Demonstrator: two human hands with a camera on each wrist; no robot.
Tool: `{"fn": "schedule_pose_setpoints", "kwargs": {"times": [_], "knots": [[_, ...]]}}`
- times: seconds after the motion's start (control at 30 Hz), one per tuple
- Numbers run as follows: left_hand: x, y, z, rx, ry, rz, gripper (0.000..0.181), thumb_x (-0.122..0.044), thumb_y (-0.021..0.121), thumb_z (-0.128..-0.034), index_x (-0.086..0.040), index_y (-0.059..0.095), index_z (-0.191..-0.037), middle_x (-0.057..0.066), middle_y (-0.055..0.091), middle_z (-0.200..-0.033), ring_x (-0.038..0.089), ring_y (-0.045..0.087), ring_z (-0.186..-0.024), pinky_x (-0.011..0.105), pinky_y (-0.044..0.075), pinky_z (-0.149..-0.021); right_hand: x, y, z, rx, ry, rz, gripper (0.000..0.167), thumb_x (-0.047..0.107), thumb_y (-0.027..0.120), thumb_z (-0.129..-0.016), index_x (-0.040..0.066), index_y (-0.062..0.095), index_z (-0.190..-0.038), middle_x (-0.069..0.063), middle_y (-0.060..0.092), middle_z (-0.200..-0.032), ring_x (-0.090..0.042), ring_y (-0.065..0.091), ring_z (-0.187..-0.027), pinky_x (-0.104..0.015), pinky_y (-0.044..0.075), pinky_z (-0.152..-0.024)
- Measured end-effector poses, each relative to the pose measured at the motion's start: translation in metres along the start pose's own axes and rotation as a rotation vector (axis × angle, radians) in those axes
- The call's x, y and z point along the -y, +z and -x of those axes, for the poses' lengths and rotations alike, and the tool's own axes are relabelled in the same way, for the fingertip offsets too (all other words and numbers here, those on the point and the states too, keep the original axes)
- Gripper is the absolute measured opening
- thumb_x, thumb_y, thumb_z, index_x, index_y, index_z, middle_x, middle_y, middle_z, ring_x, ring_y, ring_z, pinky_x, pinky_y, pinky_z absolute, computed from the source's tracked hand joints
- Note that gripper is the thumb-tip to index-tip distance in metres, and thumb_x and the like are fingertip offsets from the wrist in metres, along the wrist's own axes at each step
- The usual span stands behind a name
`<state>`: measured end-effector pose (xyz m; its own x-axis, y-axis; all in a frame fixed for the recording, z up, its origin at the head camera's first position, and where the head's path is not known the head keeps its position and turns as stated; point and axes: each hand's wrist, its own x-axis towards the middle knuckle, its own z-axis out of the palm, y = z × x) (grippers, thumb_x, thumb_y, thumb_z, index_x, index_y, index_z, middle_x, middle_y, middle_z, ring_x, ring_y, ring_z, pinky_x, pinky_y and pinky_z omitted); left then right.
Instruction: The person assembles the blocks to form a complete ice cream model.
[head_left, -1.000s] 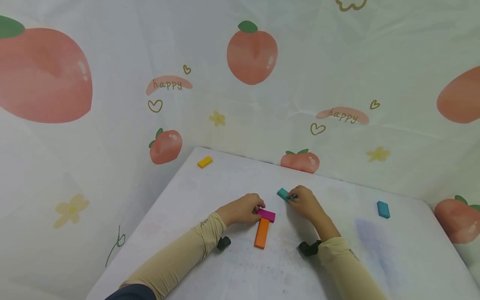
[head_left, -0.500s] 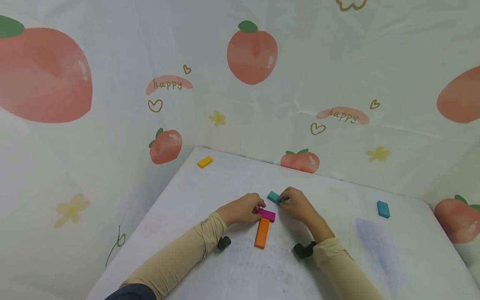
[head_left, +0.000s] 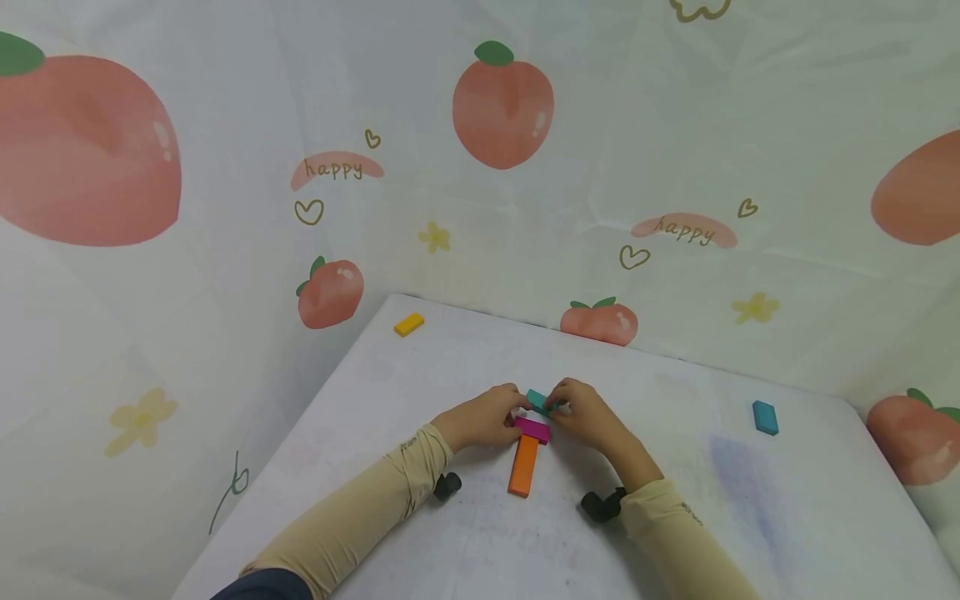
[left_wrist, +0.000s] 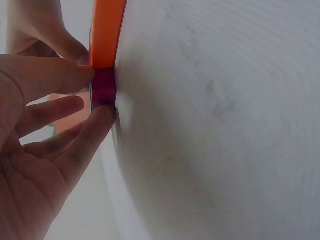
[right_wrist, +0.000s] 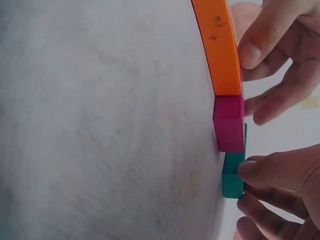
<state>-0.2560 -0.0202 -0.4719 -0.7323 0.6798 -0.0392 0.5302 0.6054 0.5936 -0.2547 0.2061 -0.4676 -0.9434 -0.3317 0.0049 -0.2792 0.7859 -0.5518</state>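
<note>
A magenta block (head_left: 532, 430) lies crosswise against the far end of an orange block (head_left: 523, 467). My left hand (head_left: 483, 415) is at the magenta block's left end, pinching it between thumb and fingers, as the left wrist view shows up close. Just beyond the magenta block is a teal block (head_left: 537, 402). My right hand (head_left: 581, 410) pinches its right end, with the thumb on the near side in the right wrist view. The fingertips of both hands are close together around these blocks.
A yellow block (head_left: 409, 324) lies at the far left corner of the white table (head_left: 450, 550). A blue block (head_left: 766, 417) sits toward the right. Behind the table hangs a peach-printed cloth (head_left: 540, 242). Black wrist cameras (head_left: 602, 505) stick out below both wrists.
My right hand has brought the teal block left and slightly nearer, up behind the magenta block. The left hand keeps its place on the magenta block.
</note>
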Motion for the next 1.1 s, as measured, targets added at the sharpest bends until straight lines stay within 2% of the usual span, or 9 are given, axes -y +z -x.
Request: {"fn": "schedule_pose_setpoints", "kwargs": {"times": [0.37, 0.57, 1.1], "knots": [[0.0016, -0.0007, -0.0002, -0.002, 0.001, 0.054, 0.043, -0.012, 0.073, -0.0978, -0.002, 0.066, -0.139, 0.009, 0.057, -0.119, 0.012, 0.059, -0.088, 0.017, 0.052, -0.079, 0.0011, 0.002, 0.0025, 0.02, -0.045, 0.002, 0.012, -0.002, 0.073, -0.092, 0.006, 0.081, -0.096, -0.006, 0.07, -0.101, -0.024, 0.07, -0.101, -0.05, 0.059, -0.1], [0.0001, -0.0017, -0.001, -0.004, 0.003, 0.041, 0.045, -0.012, 0.073, -0.0979, -0.002, 0.065, -0.141, 0.01, 0.058, -0.126, 0.013, 0.059, -0.09, 0.017, 0.052, -0.08, 0.0015, 0.0025, 0.0047, 0.032, -0.081, -0.006, 0.014, -0.003, 0.071, -0.092, 0.005, 0.081, -0.097, -0.006, 0.071, -0.102, -0.023, 0.069, -0.1, -0.049, 0.059, -0.1], [-0.0025, -0.0023, -0.001, 0.011, 0.024, 0.028, 0.041, -0.009, 0.071, -0.0974, 0.001, 0.067, -0.137, 0.013, 0.059, -0.138, 0.012, 0.061, -0.092, 0.018, 0.053, -0.082, 0.0046, 0.0022, 0.0101, 0.041, -0.109, -0.011, 0.015, -0.004, 0.071, -0.093, 0.006, 0.081, -0.096, -0.005, 0.071, -0.103, -0.022, 0.067, -0.1, -0.048, 0.059, -0.1]]}}
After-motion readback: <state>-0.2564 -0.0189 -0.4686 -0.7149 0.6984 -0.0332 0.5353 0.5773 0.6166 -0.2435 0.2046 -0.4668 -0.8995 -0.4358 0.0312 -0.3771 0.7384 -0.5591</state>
